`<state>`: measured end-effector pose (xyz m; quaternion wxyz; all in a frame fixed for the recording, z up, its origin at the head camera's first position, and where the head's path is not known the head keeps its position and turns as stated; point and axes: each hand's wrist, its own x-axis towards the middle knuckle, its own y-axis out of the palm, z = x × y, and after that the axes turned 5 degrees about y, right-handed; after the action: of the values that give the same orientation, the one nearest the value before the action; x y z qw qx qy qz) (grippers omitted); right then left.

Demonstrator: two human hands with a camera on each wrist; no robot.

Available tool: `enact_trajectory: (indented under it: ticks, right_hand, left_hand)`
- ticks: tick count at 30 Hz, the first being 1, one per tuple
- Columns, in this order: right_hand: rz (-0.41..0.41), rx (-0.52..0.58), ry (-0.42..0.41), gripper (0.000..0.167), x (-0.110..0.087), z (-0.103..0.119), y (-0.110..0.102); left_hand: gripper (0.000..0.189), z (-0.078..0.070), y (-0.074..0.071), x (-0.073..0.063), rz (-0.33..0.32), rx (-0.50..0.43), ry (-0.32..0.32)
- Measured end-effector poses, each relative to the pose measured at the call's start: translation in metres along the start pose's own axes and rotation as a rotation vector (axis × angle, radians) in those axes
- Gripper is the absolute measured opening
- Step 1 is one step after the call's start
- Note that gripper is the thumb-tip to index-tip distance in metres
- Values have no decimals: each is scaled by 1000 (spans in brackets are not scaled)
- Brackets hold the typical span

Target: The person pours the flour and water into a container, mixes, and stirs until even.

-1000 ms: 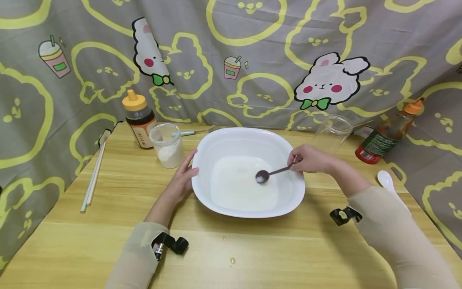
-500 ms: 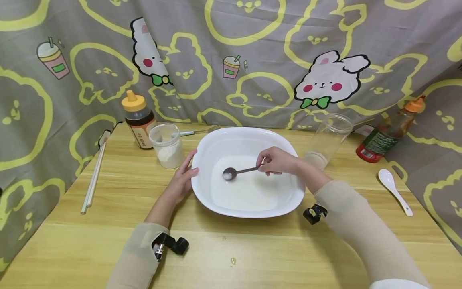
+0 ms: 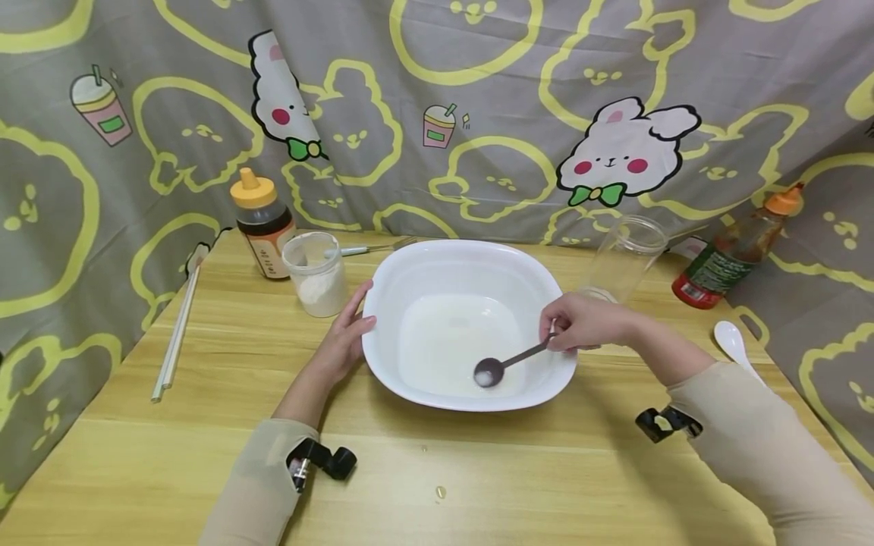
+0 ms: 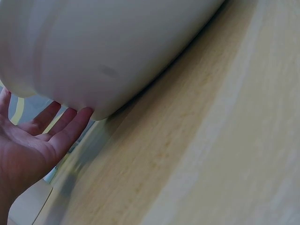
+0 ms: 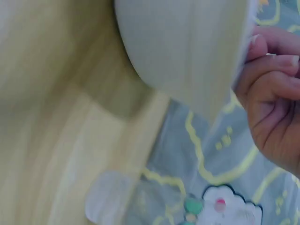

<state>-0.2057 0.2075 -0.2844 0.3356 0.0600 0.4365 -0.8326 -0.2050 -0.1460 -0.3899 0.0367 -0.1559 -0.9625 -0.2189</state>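
Observation:
A white basin [image 3: 471, 265] holds a shallow pool of milky white liquid [image 3: 444, 341]. My left hand [image 3: 344, 337] holds the basin's left side, a thumb at the rim; in the left wrist view, its fingers [image 4: 70, 136] meet the outer wall from below. Over the basin's right side, my right hand [image 3: 580, 322] pinches the handle of a dark brown measuring spoon [image 3: 488, 372]. White stuff lies in the spoon's bowl, low over the liquid. In the right wrist view the basin wall [image 5: 183, 51] hides the spoon, and curled fingers [image 5: 272, 89] show above the rim.
Left of the basin stand a jar of white powder [image 3: 319, 284] and a yellow-capped bottle [image 3: 262, 227]; chopsticks [image 3: 179, 334] lie further left. A whisk-like tool [image 3: 369, 249] lies behind. To the right are a clear jar [image 3: 624, 254], a sauce bottle [image 3: 734, 254] and a white spoon [image 3: 734, 345].
My right hand swept the measuring spoon left across the basin, then back right and nearer the front. The left hand and the basin stayed in place.

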Motion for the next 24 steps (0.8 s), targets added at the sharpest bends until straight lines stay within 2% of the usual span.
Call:
enact_trajectory:
  ticks: [4, 8, 12, 14, 18, 24]
  right_hand:
    - [-98, -63, 69, 6, -5, -2, -12]
    - [-211, -89, 124, 6, 9, -2, -15]
    - [-295, -13, 165, 8, 30, 1, -8]
    - [-318, 46, 153, 9, 41, 2, -3]
    - [-291, 163, 88, 10, 55, 7, 9]
    - [-112, 235, 14, 9, 56, 14, 25]
  left_hand:
    - [63, 0, 1, 0, 7, -6, 0]
    - [63, 0, 1, 0, 1, -4, -1]
    - [63, 0, 0, 0, 3, 3, -4]
    - [63, 0, 0, 0, 2, 4, -10]
    - [63, 0, 0, 0, -4, 3, -13]
    - [64, 0, 0, 0, -2, 0, 0]
